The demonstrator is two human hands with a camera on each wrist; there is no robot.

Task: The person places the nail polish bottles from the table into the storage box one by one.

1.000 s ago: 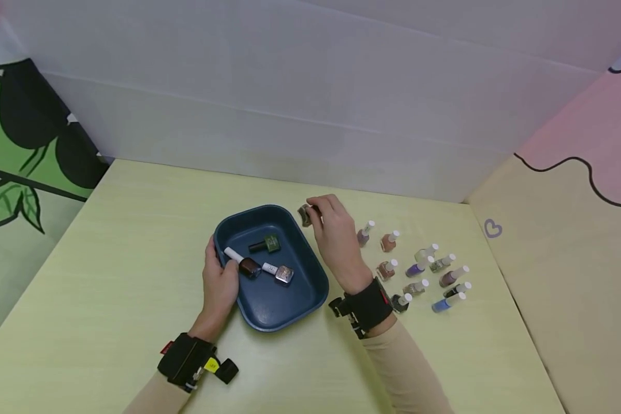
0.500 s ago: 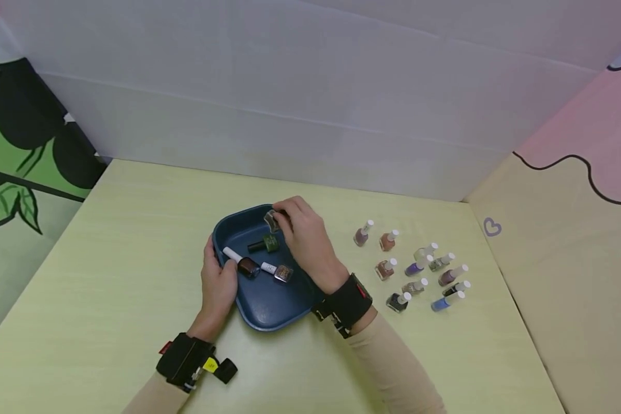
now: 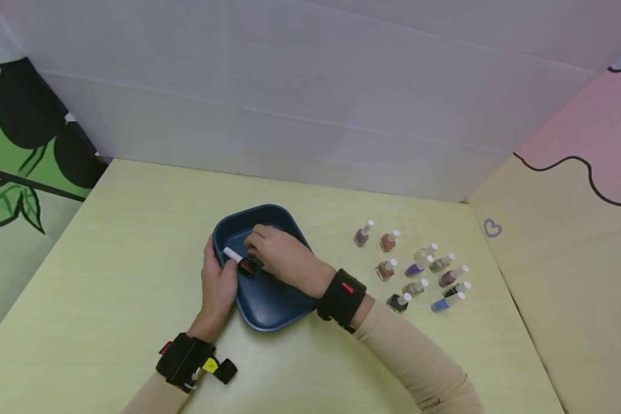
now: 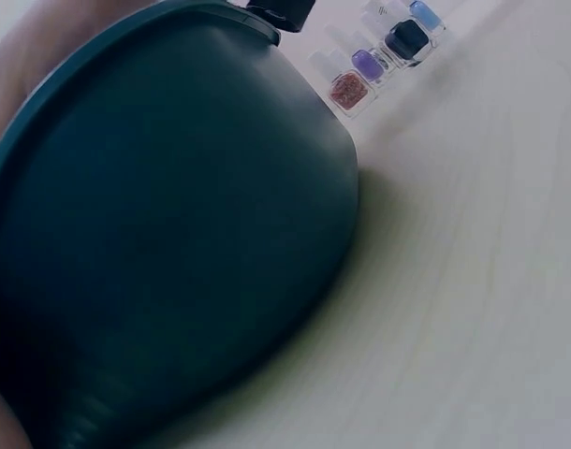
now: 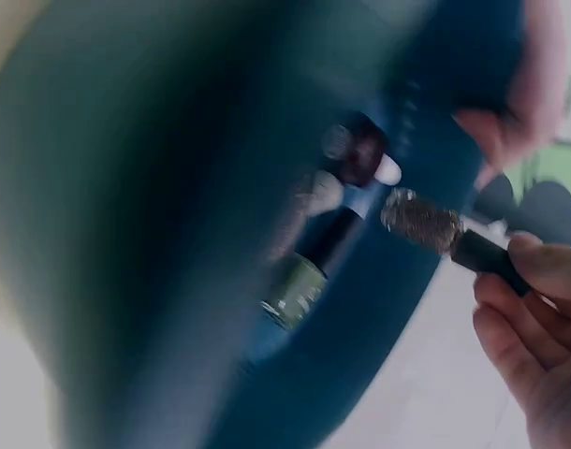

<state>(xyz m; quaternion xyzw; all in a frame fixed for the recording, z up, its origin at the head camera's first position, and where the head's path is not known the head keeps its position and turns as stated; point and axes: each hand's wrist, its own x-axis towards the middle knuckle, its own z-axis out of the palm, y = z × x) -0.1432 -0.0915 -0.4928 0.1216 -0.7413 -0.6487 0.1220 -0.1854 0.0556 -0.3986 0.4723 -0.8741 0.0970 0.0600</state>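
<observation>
My left hand (image 3: 219,290) grips the left rim of a dark blue tray (image 3: 271,315), thumb over the edge and fingers outside. My right hand (image 3: 287,259) is over the tray and pinches a glittery nail polish bottle (image 5: 421,222) by its black cap, as the right wrist view shows. Inside the tray lie a dark brown nail polish (image 3: 248,267) with a white cap and a green nail polish (image 5: 297,290) with a black cap. The right hand hides part of the tray's contents in the head view. The tray's side (image 4: 192,215) fills much of the left wrist view.
Several nail polish bottles stand or lean right of the tray, among them a blue one (image 3: 442,304), a purple one (image 3: 416,268) and a black one (image 3: 395,303). A pale wall (image 3: 290,115) rises behind the yellowish table (image 3: 134,241).
My right hand has carried the glittery nail polish left from beyond the tray's right rim to over the tray's middle, and dipped lower. The left hand and tray have stayed put.
</observation>
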